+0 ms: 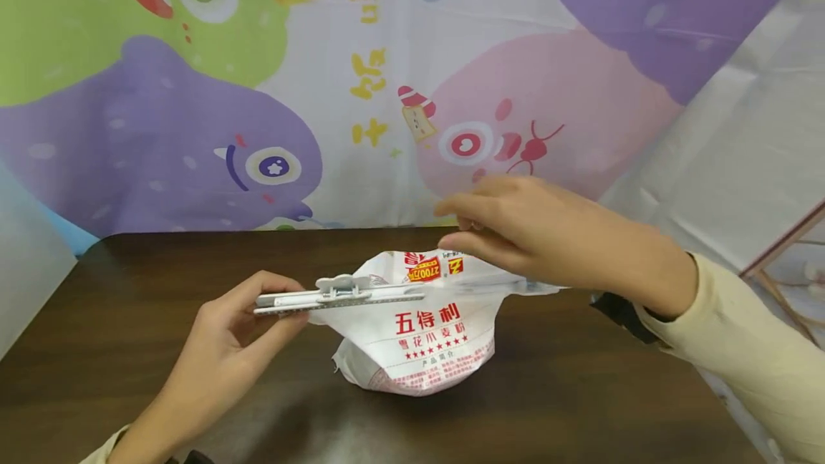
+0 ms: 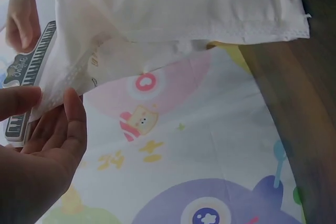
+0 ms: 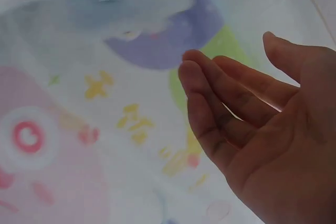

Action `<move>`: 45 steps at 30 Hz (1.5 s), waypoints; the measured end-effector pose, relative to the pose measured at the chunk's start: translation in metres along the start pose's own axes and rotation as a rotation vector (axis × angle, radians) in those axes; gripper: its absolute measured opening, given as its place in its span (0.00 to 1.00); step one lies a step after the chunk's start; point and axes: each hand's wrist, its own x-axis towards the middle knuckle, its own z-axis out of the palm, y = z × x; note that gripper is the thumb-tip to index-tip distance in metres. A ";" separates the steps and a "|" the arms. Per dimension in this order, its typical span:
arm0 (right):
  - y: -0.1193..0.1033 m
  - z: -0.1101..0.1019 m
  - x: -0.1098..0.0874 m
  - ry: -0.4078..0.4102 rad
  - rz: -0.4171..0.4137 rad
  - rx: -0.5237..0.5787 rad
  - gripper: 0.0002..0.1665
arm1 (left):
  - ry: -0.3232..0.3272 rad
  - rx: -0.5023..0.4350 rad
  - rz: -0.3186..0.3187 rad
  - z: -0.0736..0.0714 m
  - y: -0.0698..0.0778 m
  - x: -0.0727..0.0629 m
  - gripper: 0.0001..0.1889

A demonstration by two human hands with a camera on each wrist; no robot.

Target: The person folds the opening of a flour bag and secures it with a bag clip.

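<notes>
A white flour bag with red print stands on the table, its top drawn flat and folded over toward the back. A white bag clip lies across the left part of its top; in the left wrist view the clip shows a piano-key pattern. My left hand pinches the clip's left end between thumb and fingers, with a corner of the bag's edge there too. Above the bag's right side hovers my right hand, holding nothing; its fingers are loosely bent in the right wrist view.
The dark brown table spreads around the bag. Behind its back edge hangs a cloth printed with cartoon figures. At the far right is a pale covering, with a thin brown frame beside it.
</notes>
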 end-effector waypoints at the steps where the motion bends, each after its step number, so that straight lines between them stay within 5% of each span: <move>1: 0.004 0.000 -0.007 -0.002 0.021 -0.004 0.17 | -0.005 0.013 0.007 -0.001 0.000 -0.001 0.16; 7: 0.017 0.010 -0.054 0.023 0.130 0.006 0.18 | -0.002 0.080 0.110 0.000 -0.002 -0.007 0.20; 13: 0.006 0.040 -0.097 0.188 0.085 -0.083 0.27 | 0.033 0.094 0.281 0.004 0.014 -0.011 0.20; 17: -0.003 0.060 -0.106 0.337 0.018 -0.128 0.27 | 0.050 0.113 0.424 0.006 0.030 -0.009 0.09; 24: -0.011 0.063 -0.100 0.560 -0.081 -0.138 0.23 | 0.097 0.204 0.632 0.008 0.028 -0.009 0.16; 29: -0.004 0.054 -0.088 0.600 -0.083 -0.097 0.22 | 0.156 0.268 0.579 0.002 0.030 -0.008 0.15; 35: 0.012 0.053 -0.072 0.574 -0.015 -0.065 0.23 | 0.086 0.348 0.439 -0.002 0.025 -0.011 0.20; 39: 0.026 0.059 -0.065 0.533 0.066 -0.014 0.18 | 0.098 0.438 0.422 -0.001 0.018 -0.008 0.23; 45: 0.043 0.077 -0.064 0.505 0.127 0.030 0.22 | 0.136 0.433 0.418 -0.003 0.012 0.002 0.17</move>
